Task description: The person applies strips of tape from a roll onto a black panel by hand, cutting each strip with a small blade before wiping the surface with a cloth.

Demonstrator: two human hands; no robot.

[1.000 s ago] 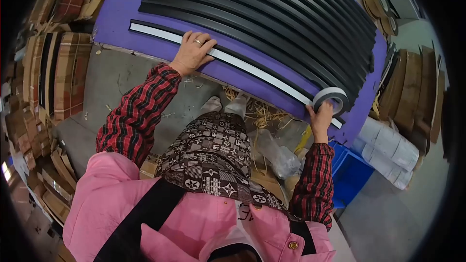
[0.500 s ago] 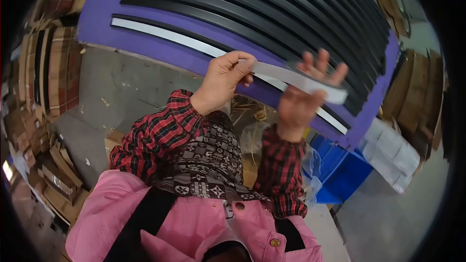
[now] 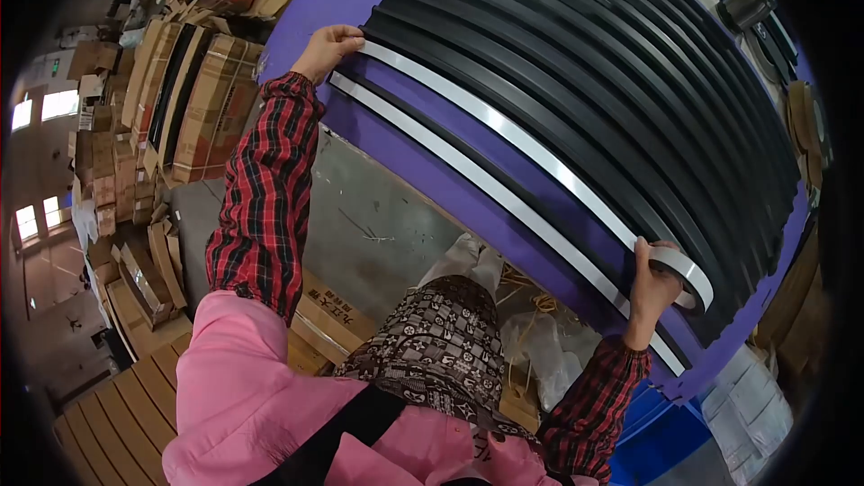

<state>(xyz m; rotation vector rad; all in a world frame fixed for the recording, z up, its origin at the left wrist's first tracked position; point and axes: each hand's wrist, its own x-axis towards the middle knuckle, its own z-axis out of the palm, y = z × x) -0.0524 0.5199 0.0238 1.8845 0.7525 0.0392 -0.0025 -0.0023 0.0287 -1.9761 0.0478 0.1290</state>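
Note:
My left hand (image 3: 329, 52) pinches the free end of a length of white tape (image 3: 502, 124) near the far left of the black strips. The tape runs taut, slanting down to the right along the front of the stacked black strips (image 3: 576, 81). In my right hand (image 3: 655, 286) is the tape roll (image 3: 700, 281), with the thumb up at the point where the tape leaves it. A separate black strip with a white band (image 3: 486, 187) along it lies nearer me, parallel to the stretched tape.
The strips lie on a purple-covered table (image 3: 396, 157). Below its right corner stands a blue bin (image 3: 661, 436), beside white wrapped packages (image 3: 747, 409). Cardboard boxes (image 3: 216, 108) are stacked at left. A dark round object (image 3: 747, 4) sits at the far right.
My hands have moved far apart, left hand to the upper left and right hand to the lower right. The tape, a short piece between them before, now stretches along the black strips.

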